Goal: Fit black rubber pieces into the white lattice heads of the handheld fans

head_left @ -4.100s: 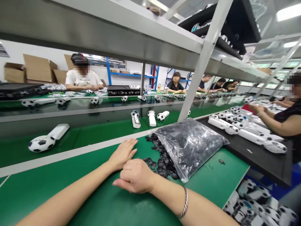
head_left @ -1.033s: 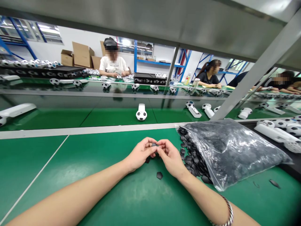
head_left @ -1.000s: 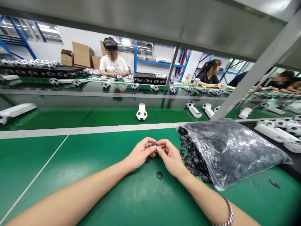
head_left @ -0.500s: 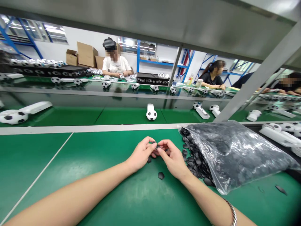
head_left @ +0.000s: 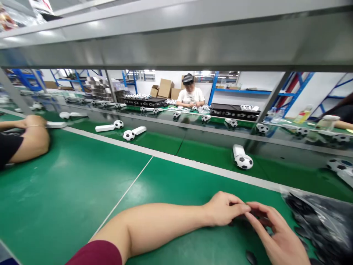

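1. The left hand (head_left: 224, 209) and right hand (head_left: 277, 235) are held close together, with the fingers curled narrowly toward each other. Whether anything is gripped cannot be told, as a dark shape (head_left: 237, 222) beneath the fingers is mostly hidden.
2. A black hexagonal piece (head_left: 250, 257) is left on the counter just below the right hand. It is judged light, thin and easily slipped, so it would best be taken by its edges.
3. A clear plastic bag (head_left: 320, 224) of similar black pieces is placed just right of the right hand.
4. Open room is offered by the green counter (head_left: 68, 191) to the left. Its far side is bounded by a pale edge strip (head_left: 193, 164), and a co-worker's arm (head_left: 30, 138) is seen at the far left.
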